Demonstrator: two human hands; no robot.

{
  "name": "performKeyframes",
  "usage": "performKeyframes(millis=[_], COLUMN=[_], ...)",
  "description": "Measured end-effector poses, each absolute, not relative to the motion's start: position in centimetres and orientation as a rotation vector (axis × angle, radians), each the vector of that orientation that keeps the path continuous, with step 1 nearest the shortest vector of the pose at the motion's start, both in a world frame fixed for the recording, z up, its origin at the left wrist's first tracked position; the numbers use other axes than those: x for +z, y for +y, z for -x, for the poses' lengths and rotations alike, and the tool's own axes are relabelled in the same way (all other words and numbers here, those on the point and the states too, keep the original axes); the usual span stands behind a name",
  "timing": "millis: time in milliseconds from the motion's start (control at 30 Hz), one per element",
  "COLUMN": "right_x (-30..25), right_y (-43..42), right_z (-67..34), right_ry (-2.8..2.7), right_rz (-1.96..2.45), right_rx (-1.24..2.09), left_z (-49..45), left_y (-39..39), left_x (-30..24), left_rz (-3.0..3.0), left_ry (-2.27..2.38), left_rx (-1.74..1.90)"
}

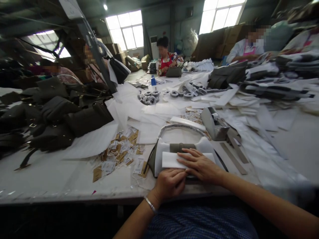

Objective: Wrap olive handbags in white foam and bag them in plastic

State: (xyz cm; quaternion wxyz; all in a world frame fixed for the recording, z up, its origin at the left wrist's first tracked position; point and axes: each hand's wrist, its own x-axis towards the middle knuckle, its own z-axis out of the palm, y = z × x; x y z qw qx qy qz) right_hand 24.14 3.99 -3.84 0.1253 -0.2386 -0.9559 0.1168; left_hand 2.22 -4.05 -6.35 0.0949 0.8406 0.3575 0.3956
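A dark olive handbag (153, 156) lies near the table's front edge, partly covered in white foam sheet (199, 146). Its wrapped handle (183, 125) arches away from me. Across its middle sits a folded white foam strip (169, 160). My right hand (198, 163) rests flat on this strip with fingers stretched out to the left. At the strip's lower edge my left hand (171, 181) is closed, fingers curled and pressed together; what they grip, if anything, is hidden. The two hands meet near the bag's front edge.
Tags with strings (119, 149) lie scattered left of the bag. A tape dispenser (214, 124) and grey-brown strips (233, 157) are at right. Dark bags (57, 116) pile up on the left. Tape rolls (149, 98) and foam sheets lie farther back. Several people work across the table.
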Motion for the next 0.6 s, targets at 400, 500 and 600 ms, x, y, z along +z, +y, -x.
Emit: performKeyframes(millis=[400,500,600], right_x=[-4.7,-4.6,-4.5], right_y=[4.1,4.2,3.2], right_z=[-23.6,-23.4,-23.2], right_ry=[-2.671,-2.621,-2.497], right_rz=[0.744,0.773,0.847], right_rx=[0.013,-0.088,-0.105], left_z=[-4.7,-4.4,-3.8], left_y=[-1.5,-1.2,-1.4], left_x=[-3.9,-6.2,-7.3], left_rz=[-1.989,-2.136,-2.29], left_ry=[1.482,1.607,1.593], left_rx=[1.063,0.861,0.795])
